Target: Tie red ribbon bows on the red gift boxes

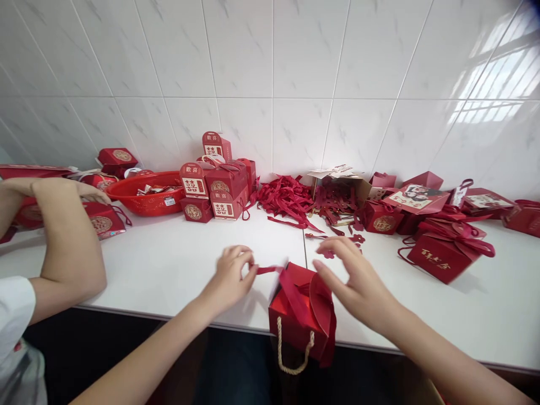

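Observation:
A red gift box (299,332) with a beige rope handle (292,368) stands at the table's front edge, slightly overhanging it. Red ribbon (295,297) runs across its top, and one end stretches left to my left hand (233,275), which pinches it between thumb and fingers. My right hand (352,281) is beside the box's upper right, thumb and fingers apart, with nothing held. Its thumb is close to the box's curved top flap; whether they touch I cannot tell. Another ribbon end hangs down the box's right side.
Behind lie a heap of red ribbons (284,196) and a cardboard box (360,188) of dark red cutouts. Finished-looking red boxes (442,256) stand right, stacked boxes (228,197) left of centre. A red plastic basket (145,205) sits near a co-worker's arm (70,242) at left.

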Demonstrator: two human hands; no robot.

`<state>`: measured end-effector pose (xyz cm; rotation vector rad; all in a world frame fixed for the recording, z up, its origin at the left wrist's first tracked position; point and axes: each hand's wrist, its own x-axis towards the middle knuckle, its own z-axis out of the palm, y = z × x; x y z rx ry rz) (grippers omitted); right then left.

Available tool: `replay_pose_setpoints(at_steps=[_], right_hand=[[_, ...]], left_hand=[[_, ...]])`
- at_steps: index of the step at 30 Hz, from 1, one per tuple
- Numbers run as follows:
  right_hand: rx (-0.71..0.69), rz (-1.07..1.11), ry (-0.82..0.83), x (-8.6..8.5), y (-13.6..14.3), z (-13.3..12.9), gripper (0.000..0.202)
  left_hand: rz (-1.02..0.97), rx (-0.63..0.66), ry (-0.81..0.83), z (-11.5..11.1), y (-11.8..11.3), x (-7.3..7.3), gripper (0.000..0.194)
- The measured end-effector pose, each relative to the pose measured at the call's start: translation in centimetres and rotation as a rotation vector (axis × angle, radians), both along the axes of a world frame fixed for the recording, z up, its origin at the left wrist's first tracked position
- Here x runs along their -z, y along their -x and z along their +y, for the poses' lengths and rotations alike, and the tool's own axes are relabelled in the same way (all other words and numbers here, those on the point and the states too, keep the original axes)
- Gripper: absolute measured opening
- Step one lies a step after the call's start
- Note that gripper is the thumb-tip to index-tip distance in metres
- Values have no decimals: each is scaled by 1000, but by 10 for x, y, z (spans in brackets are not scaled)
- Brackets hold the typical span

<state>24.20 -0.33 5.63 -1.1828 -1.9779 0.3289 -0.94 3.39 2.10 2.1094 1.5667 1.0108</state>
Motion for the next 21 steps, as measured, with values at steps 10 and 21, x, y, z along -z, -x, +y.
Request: replay_pose_setpoints(at_steps=[10, 21], right_hand=[[-31, -114, 545, 18, -25, -15, 40], [-307, 657, 822, 41, -38, 21, 40]], left_hand=[[-253, 191, 180, 2, -18, 3, 26], [-448, 233, 524, -5, -25, 1, 43]])
